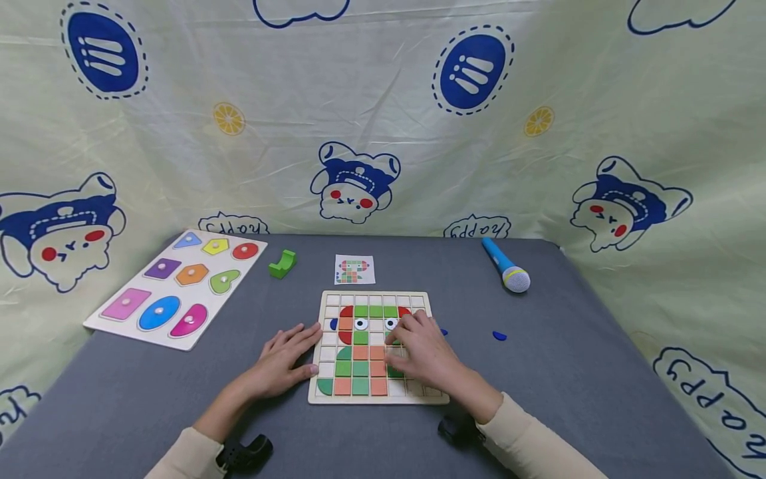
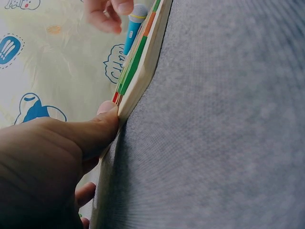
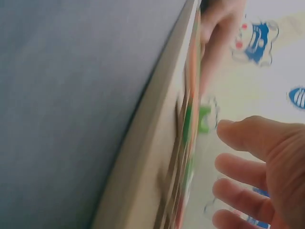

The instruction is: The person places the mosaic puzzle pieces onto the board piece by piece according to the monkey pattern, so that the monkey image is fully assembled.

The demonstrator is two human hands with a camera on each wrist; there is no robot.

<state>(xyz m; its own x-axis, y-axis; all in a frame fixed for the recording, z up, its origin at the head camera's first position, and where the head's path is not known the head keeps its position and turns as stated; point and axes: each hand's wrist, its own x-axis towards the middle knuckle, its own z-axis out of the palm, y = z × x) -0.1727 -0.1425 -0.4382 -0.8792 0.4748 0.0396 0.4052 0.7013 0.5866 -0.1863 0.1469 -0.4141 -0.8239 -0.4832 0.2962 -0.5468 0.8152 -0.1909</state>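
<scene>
A wooden grid board (image 1: pixel 383 400) lies on the table with red, green and orange tiles and two eye tiles (image 1: pixel 361 324) set in it. My left hand (image 1: pixel 281 362) rests at its left edge, fingers extended; in the left wrist view the thumb (image 2: pixel 97 131) touches the board's side. Over the right part of the board hovers my right hand (image 1: pixel 425 349), covering some cells. Its fingers (image 3: pixel 243 169) are parted and nothing shows between them in the right wrist view. A small picture card (image 1: pixel 354 269) lies behind the board.
At the left lies a shape puzzle board (image 1: pixel 200 276) with colored knobbed pieces. A green arched block (image 1: pixel 282 264) sits between it and the card. A blue toy microphone (image 1: pixel 505 266) lies at the back right. Small blue pieces (image 1: pixel 499 336) lie right of the board.
</scene>
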